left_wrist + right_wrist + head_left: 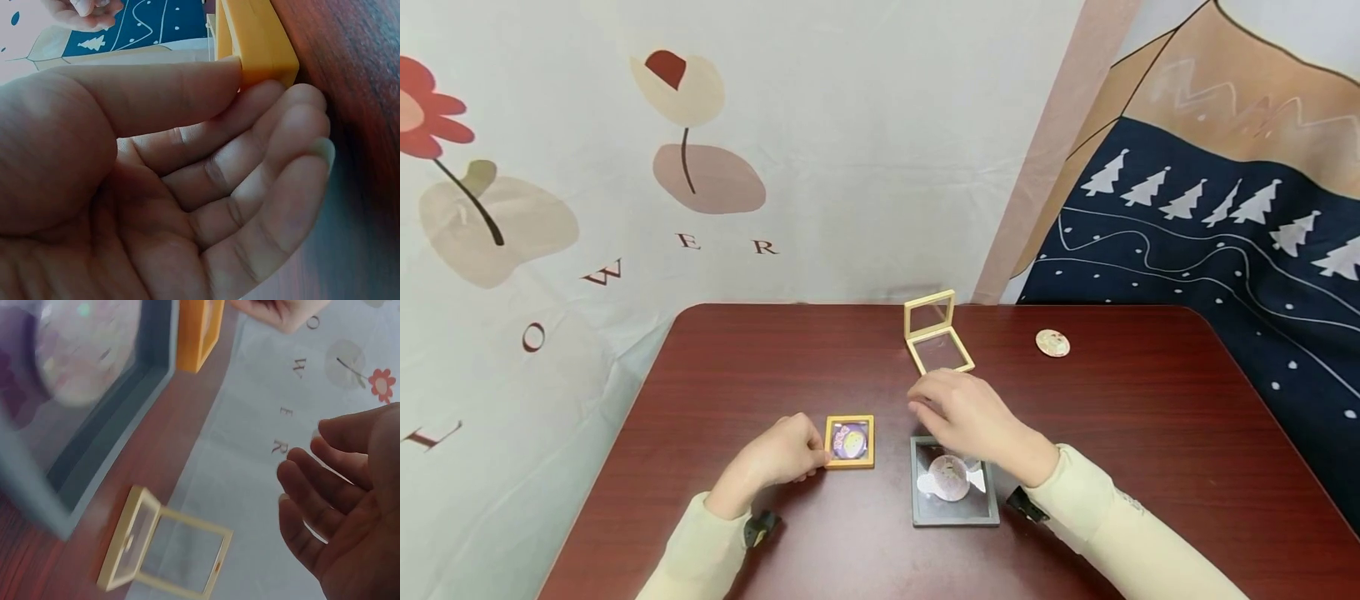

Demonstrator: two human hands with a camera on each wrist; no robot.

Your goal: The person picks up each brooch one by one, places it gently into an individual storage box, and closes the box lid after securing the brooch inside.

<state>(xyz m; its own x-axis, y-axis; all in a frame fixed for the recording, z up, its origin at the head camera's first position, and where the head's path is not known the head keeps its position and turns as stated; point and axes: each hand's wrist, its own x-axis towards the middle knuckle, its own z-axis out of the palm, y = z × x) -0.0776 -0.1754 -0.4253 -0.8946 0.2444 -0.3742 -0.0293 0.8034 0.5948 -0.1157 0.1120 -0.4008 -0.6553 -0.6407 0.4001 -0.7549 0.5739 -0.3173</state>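
Observation:
My left hand (786, 450) pinches the lower left corner of a small orange display frame (849, 418) between thumb and fingertips. Behind the frame's clear film sits a round purple badge (852, 442); in the left wrist view only the frame's orange edge (265, 47) shows. Above the far edge of a larger grey display frame (957, 523), my right hand (966, 412) hovers with loosely bent fingers and holds nothing. That grey frame lies flat around a pale round badge (950, 477). Just beyond the right hand stands a cream-yellow display frame (964, 350), unfolded like a book.
A round patterned badge (1052, 342) lies toward the back right of the dark red table (1150, 417). Past the table's far edge hangs a printed cloth (865, 167) with flowers, letters and white trees.

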